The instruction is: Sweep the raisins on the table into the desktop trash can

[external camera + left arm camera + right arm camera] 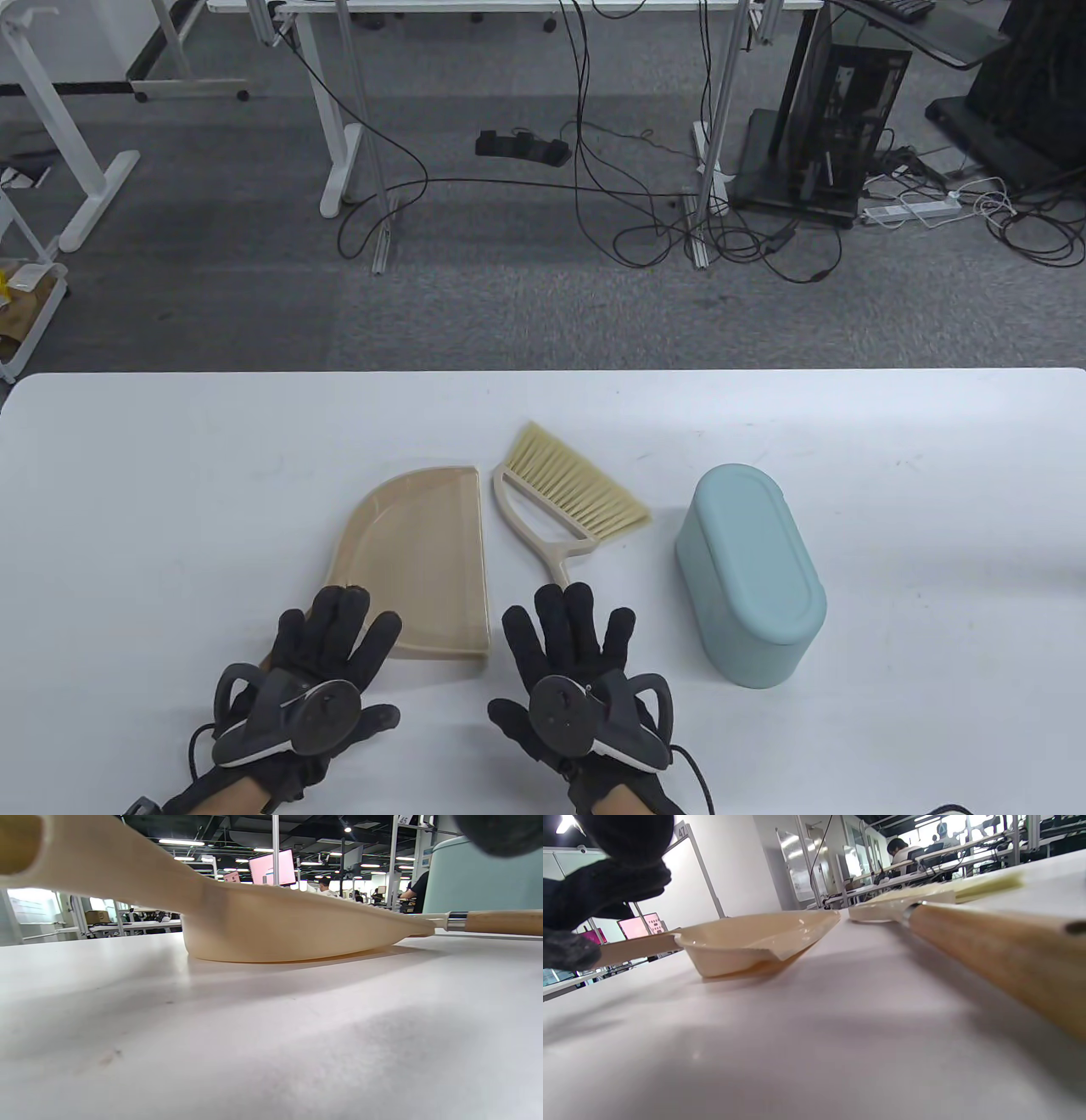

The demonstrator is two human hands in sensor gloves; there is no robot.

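Both gloved hands lie flat with fingers spread: left hand [327, 671] over the beige plastic dustpan [424, 560] handle, right hand [577, 671] over the wooden-handled brush [568, 501], beside the pale-blue oval trash can [751, 577]; raisins not visible

Beige dustpan [428, 560] flat on table, straight open edge facing right, handle toward near-left. Brush [570, 497] just right of it, pale yellow bristles pointing far-right, wooden handle toward near edge. Light-blue oval trash can [751, 577] upright, right of brush, lid on. No raisins can be made out.
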